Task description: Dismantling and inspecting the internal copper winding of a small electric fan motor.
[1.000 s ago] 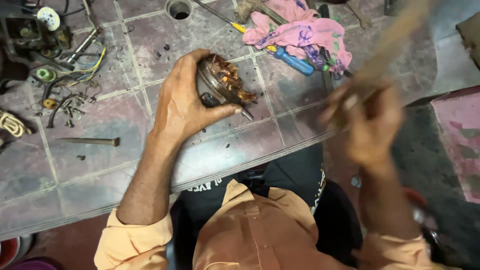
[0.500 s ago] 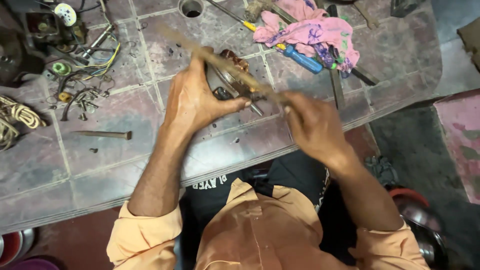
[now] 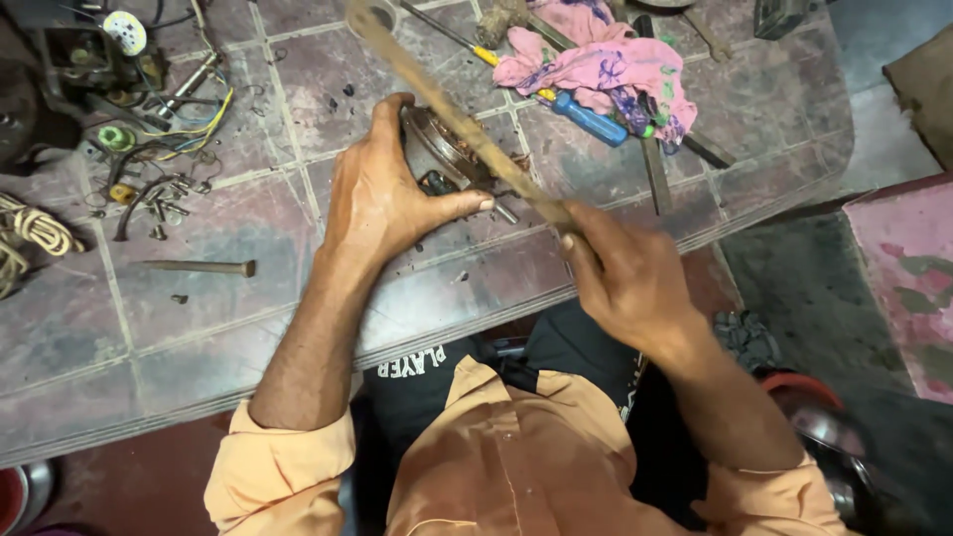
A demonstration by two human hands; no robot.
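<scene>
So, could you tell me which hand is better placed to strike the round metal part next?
The right hand: it grips the long stick, which lies blurred across the round metal part. The left hand is wrapped around that part, steadying it on the tiled table.

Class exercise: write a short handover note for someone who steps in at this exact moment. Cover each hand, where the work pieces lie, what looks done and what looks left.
Left hand: grip closed around the round rusty metal motor part with copper windings, pressing it on edge on the tiled workbench.
Right hand: grip closed on the near end of a long thin wooden stick, which lies across the motor part; it is blurred.
Nearby: blue-handled screwdriver beside a pink cloth; loose bolts and coloured wires at the left; a long metal pin near the front edge.
Done: part braced, stick applied.
Left: cannot tell; the windings are partly hidden.
</scene>
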